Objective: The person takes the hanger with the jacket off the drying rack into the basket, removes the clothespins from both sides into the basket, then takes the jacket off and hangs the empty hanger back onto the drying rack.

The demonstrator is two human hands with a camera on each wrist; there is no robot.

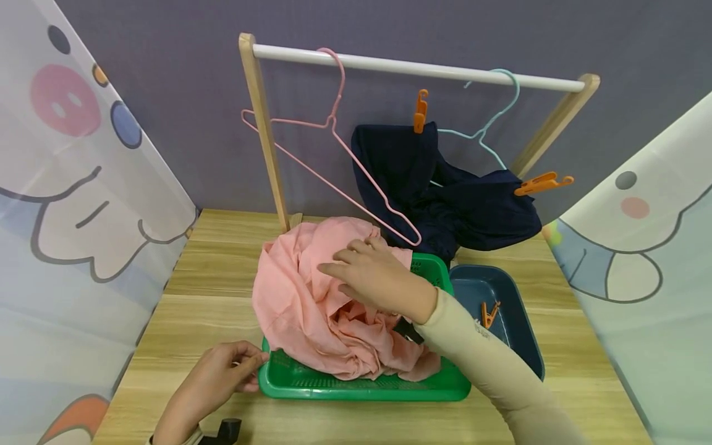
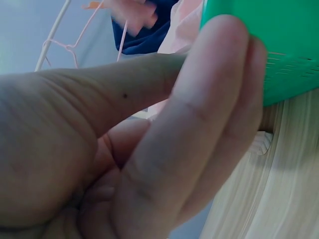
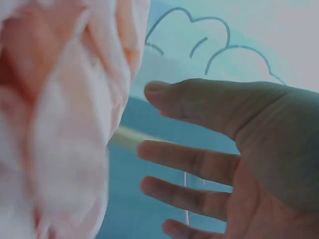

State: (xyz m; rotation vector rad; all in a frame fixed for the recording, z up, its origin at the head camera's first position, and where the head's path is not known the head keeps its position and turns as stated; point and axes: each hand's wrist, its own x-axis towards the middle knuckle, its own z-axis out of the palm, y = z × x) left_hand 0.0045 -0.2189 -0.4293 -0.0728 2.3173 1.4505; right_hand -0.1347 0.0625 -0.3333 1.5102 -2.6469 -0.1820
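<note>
A crumpled pink cloth (image 1: 297,303) is heaped in a green plastic basket (image 1: 367,392) on the table. My left hand (image 1: 225,371) pinches the basket's near left corner between thumb and fingers; in the left wrist view the fingertips meet at the green wall (image 2: 291,45). Over the heap hovers my right hand (image 1: 381,278), its fingers spread and holding nothing. The right wrist view shows a gap between that hand (image 3: 259,169) and the pink folds (image 3: 75,129).
Behind the basket stands a rack with a white rod (image 1: 389,62). A pink hanger (image 1: 334,123) and a mint hanger (image 1: 484,133) hang from it. Orange clips (image 1: 420,112) hold a navy garment (image 1: 439,191). To the right, a dark blue tray (image 1: 525,334) contains an orange clip (image 1: 489,315).
</note>
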